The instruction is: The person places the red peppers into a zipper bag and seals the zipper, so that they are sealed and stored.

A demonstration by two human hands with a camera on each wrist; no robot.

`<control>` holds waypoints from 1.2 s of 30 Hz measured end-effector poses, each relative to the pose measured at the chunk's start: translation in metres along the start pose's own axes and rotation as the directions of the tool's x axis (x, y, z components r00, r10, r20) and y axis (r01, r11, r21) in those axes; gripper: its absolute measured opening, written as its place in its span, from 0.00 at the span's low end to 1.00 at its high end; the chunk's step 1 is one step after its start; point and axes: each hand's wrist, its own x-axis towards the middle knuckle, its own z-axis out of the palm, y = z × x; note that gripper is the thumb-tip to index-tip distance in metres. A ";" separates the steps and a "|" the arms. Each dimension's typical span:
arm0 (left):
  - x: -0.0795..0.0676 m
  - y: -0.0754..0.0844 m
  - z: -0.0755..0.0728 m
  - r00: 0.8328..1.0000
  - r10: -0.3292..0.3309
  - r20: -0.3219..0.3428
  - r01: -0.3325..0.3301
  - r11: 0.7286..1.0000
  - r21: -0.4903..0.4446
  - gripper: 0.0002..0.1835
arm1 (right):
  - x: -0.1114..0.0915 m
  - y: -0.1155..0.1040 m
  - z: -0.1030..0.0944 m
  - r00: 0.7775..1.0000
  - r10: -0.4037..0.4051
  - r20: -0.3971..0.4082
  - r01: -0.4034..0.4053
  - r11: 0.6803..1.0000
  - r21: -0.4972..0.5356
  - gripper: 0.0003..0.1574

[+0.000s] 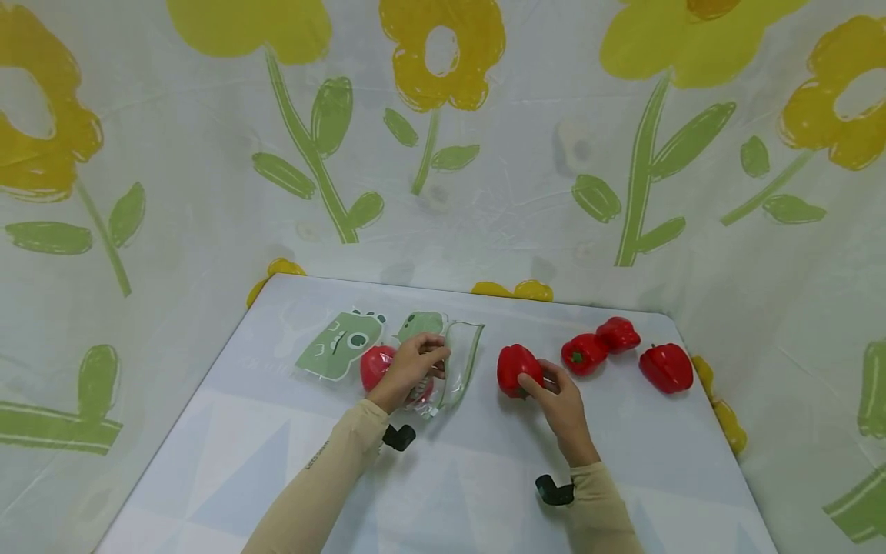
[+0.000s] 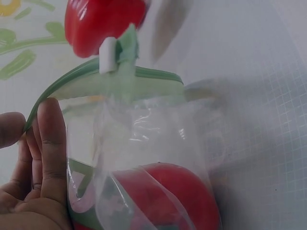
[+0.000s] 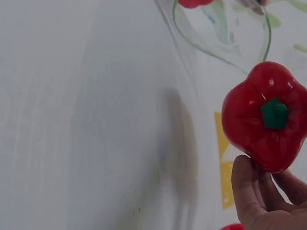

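Note:
My left hand [image 1: 415, 368] pinches the green zip edge of a clear plastic zip bag [image 1: 457, 369], holding its mouth apart. Through the clear film in the left wrist view shows a red bell pepper [image 2: 163, 191]; the head view shows red on both sides of my left wrist. A white slider [image 2: 108, 55] sits on the zip. To the right of the bag, my right hand [image 1: 559, 404] grips another red bell pepper [image 1: 517, 369], raised over the table and apart from the bag. Its green stem [image 3: 275, 114] faces the right wrist camera.
Three more red bell peppers, one on the right [image 1: 666, 368], lie on the white table [image 1: 429, 492] near its right edge. A green one-eyed monster print [image 1: 341, 345] on clear plastic lies left of my left hand. A flower-patterned cloth [image 1: 484, 223] hangs behind.

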 end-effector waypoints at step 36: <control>-0.004 0.003 0.003 1.000 0.017 -0.001 -0.017 1.000 0.016 0.20 | -0.011 -0.007 0.082 0.978 -0.111 0.176 0.094 0.990 0.102 0.35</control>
